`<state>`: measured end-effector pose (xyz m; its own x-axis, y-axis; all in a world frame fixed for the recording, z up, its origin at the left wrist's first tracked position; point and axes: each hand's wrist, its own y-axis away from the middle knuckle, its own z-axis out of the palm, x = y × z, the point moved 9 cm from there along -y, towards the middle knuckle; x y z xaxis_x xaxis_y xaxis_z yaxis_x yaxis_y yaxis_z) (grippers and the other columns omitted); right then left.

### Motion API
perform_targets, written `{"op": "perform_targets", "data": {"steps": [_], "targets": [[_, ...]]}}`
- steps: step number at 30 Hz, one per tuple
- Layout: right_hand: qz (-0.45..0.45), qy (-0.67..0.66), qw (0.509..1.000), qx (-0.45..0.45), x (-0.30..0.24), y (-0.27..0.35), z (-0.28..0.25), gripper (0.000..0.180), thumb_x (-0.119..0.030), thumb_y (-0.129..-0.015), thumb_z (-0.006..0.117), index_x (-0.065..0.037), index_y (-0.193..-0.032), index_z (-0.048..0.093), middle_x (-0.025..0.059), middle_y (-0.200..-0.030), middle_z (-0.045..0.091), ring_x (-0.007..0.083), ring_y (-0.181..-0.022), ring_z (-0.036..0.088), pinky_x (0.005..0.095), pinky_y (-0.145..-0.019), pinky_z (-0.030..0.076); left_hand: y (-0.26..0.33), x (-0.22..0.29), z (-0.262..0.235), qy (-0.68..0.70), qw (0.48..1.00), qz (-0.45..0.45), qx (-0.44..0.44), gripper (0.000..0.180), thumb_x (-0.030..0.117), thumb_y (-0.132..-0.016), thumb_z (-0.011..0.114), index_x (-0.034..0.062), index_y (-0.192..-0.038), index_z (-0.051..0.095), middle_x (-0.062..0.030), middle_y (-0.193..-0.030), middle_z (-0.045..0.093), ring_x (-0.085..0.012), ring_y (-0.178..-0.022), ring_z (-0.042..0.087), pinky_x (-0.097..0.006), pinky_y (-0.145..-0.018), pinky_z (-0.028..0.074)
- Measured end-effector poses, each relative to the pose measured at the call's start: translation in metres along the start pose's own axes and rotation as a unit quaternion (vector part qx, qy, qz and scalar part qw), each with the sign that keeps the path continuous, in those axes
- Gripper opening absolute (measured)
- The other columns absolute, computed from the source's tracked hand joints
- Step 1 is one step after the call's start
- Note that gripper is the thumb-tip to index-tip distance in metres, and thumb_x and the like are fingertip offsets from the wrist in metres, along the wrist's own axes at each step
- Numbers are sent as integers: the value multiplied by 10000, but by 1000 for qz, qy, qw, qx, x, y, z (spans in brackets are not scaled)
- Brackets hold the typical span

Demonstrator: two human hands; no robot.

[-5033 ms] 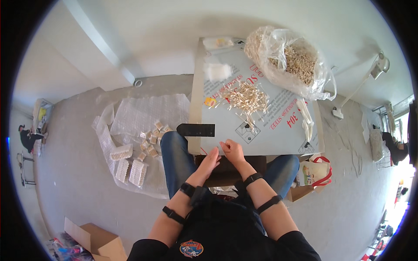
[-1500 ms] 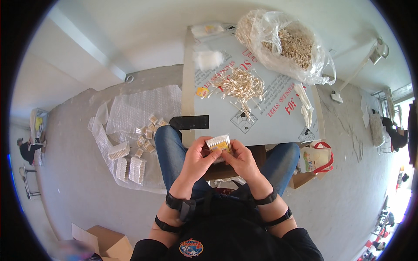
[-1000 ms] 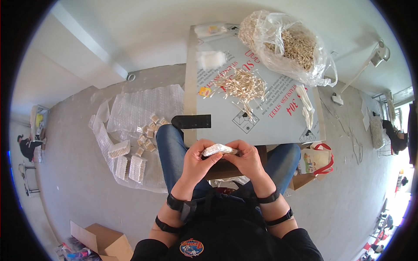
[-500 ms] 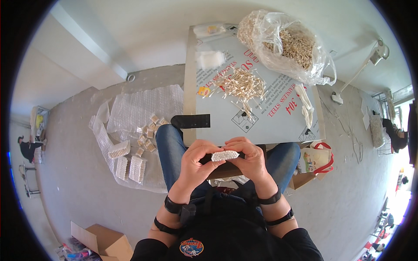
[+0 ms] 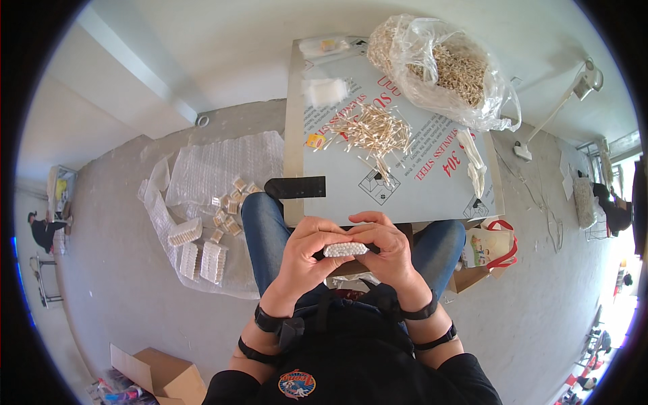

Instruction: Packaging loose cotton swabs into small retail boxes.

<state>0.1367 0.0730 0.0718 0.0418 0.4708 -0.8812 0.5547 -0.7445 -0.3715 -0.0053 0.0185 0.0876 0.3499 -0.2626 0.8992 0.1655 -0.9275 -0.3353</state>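
A compact bundle of cotton swabs [image 5: 346, 250] is held between both hands above my lap, its white tips facing up toward me. My left hand [image 5: 307, 253] grips its left end, fingers over the far side and thumb on the near side. At the right end, my right hand [image 5: 386, 248] presses it with closed fingers and thumb. Beyond the hands, a loose pile of cotton swabs [image 5: 374, 131] lies on the table [image 5: 432, 196]. Whether a wrapper surrounds the bundle is too small to tell.
A clear plastic bag of swabs [image 5: 449, 74] stands at the table's far right. Clear film [image 5: 472, 165] lies nearer, and a black strap [image 5: 297, 187] crosses the left edge. Packed bundles [image 5: 214, 262] rest on bubble wrap [image 5: 223, 165] on the left floor. A cardboard box [image 5: 165, 374] stands behind left.
The bundle has shifted slightly down and left and now looks flatter from above. Both hands still hold it, with the fingers drawn a little closer together.
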Motion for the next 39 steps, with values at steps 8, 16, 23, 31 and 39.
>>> {"op": "perform_targets", "data": {"steps": [8, 16, 23, 31, 39], "targets": [[-1, 31, 999, -19, 5, 0, 6, 339, 43, -713, 790, -62, -1033, 758, 67, -1075, 755, 319, -1182, 641, 424, -997, 497, 0, 7, 4, -33, 997, 67, -27, 283, 101, -710, 886, 101, -975, 785, -10, -992, 706, -202, -937, 639, -344, -831, 500], [-18, 57, 998, -16, 4, -3, 8, 451, 27, -725, 790, -64, -1161, 716, 82, -1201, 710, 293, -1199, 626, 395, -1002, 484, 4, 0, 1, -43, 997, 65, 3, 333, 59, -682, 888, 148, -984, 782, -32, -1156, 660, -247, -1024, 627, -377, -870, 498], [356, -542, 761, 29, 72, 25, 33, 546, -97, -993, 670, -6, -1457, 398, 63, -1111, 684, 101, -1038, 624, 291, -882, 516, 1, 14, 13, -178, 974, 131, -38, 441, -15, -649, 826, 239, -1008, 792, -63, -1338, 607, -306, -1198, 578, -440, -981, 462], [266, -198, 944, 13, 53, 17, 12, 416, 24, -897, 742, -3, -1285, 594, 59, -1082, 715, 135, -964, 686, 285, -833, 554, 6, -36, -5, 200, 970, -126, 50, 276, 31, -860, 735, 73, -1133, 744, -138, -1413, 543, -261, -1289, 533, -339, -1063, 408], [73, -12, 997, 18, -6, -6, 0, 325, 59, -745, 800, -35, -1047, 725, 94, -1054, 754, 262, -999, 712, 346, -852, 565, 6, -22, 1, 69, 996, -60, -12, 322, 44, -734, 872, 81, -1040, 778, -56, -1091, 670, -190, -1004, 644, -307, -851, 521]]}}
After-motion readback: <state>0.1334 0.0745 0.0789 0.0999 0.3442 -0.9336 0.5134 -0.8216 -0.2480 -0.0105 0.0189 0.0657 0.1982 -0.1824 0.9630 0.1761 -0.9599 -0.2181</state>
